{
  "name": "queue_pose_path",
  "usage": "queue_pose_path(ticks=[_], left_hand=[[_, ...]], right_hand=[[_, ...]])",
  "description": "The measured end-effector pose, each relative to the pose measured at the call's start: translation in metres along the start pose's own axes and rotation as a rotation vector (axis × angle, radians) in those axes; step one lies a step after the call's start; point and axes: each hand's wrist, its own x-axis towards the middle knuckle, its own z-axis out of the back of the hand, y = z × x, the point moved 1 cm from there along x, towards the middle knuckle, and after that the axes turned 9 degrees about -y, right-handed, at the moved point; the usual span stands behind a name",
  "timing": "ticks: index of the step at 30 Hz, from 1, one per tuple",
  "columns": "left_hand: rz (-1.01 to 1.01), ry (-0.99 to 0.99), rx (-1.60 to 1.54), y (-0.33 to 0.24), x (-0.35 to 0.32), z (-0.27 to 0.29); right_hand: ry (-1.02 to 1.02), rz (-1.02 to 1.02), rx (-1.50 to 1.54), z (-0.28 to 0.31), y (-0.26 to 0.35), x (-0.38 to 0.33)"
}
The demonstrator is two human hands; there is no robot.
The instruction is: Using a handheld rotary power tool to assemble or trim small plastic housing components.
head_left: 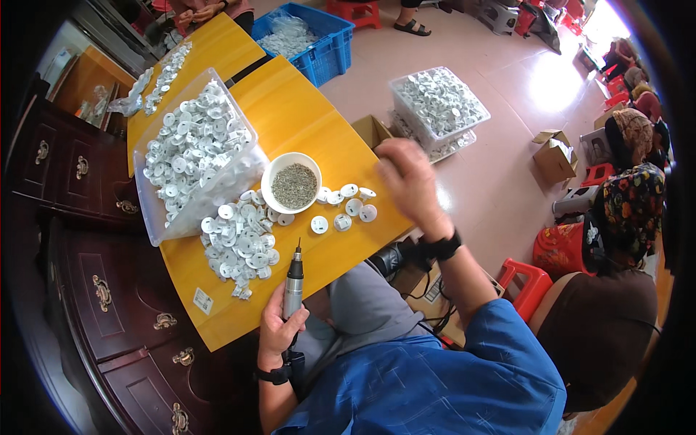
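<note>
Screwdriver (293, 290), silver and black, points bit-up in the lower middle of the frame, its thin bit showing against the yellow table (326, 264). The left hand (280, 325) grasps its lower body, fingers wrapped around it. Right of the middle, the right hand (409, 177) is blurred, its fingers bent, over the table's right edge; whether it holds anything, I cannot tell. Both wrists wear black bands.

Left of the bit lies a heap of white round parts (239, 250); a small group of white discs (319, 225) is spread out near the middle. Just above these stands a white bowl (267, 185) of small metal pieces (293, 186). Beside it, upper left of the middle, a clear bin (236, 106) is loaded with more white parts.

Beyond the right hand is a cardboard box (371, 132), partly hidden. On the floor, upper right of the middle, are stacked clear tubs (417, 119) of white pieces. Farther off, at the top, sits a blue crate (332, 61) containing pale pieces and clear plastic.
</note>
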Motion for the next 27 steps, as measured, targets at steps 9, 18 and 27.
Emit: queue_pose_path(ticks=[9,18,27], left_hand=[[-0.058,-0.021,-0.028,0.007,-0.002,0.000],[-0.089,-0.005,0.018,0.009,0.000,0.001],[-0.116,0.010,0.019,0.007,-0.002,0.003]], right_hand=[[0.316,0.017,-0.293,-0.072,0.067,-0.060],[0.228,0.013,-0.255,-0.078,0.060,-0.046],[0.123,-0.046,-0.369,-0.046,-0.003,-0.013]])
